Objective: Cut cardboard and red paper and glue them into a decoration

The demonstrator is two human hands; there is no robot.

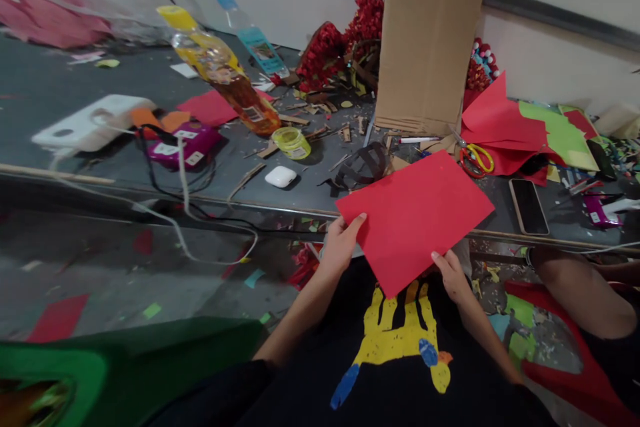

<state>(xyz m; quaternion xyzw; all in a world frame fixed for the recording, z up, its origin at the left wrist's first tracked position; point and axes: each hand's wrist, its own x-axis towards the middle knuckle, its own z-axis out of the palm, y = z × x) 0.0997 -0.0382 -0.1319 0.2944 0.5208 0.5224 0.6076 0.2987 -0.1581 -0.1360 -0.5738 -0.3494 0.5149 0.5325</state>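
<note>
- Clock centre: red sheet (415,217); you are holding it above your lap, its far part overlapping the table (310,177) in view.
- Your left hand (343,240) is pinching the sheet at 8 o'clock, thumb on top.
- Your right hand (451,272) is pinching it at 5 o'clock, thumb on top; both hands are gripping well apart.
- Cardboard (430,33) is standing at 12.
- Scissors (477,160) are lying between 1 and 2, phone (529,207) at 3.
- Yellow jar (291,143) is sitting at 10.

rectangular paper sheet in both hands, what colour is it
The rectangular paper sheet is plain red, best seen in the head view.
</note>
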